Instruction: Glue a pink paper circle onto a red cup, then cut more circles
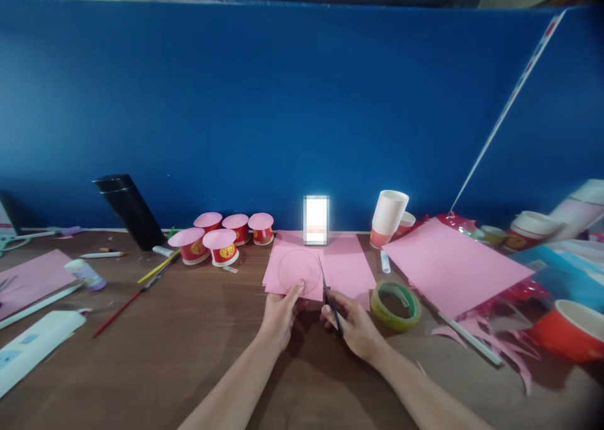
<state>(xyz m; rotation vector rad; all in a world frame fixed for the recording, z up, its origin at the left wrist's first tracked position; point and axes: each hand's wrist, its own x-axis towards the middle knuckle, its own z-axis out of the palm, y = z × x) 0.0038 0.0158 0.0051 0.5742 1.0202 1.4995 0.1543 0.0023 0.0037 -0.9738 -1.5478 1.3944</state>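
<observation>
Gripping the card (298,268) at its near edge, the left hand (282,314) has its thumb pressed on top and its other fingers curled beneath. The card bears a drawn circle and is held over the pink sheets (352,263) at the middle of the desk (189,367). The right hand (353,323) is closed around the handles of the scissors (331,304), whose blades point away from the person, along the card's right edge. Whether the blades are parted cannot be told.

Just beside the right hand lies the tape (395,323), a yellow-green roll on its flat side. Further right, a large sheet (457,266) partly covers red plastic, with paper scraps (512,348) and a white stick (474,341) near its lower corner. An orange cup (570,332) is at the far right.

Behind the tape, near the blue partition (283,103), is an upright stack of white cups (389,213). Left of the pink sheets are five red cups (226,254), each topped by a pink disc. Beyond these appear a black flask (129,213), a paintbrush (120,310) and a glue stick (85,274).
</observation>
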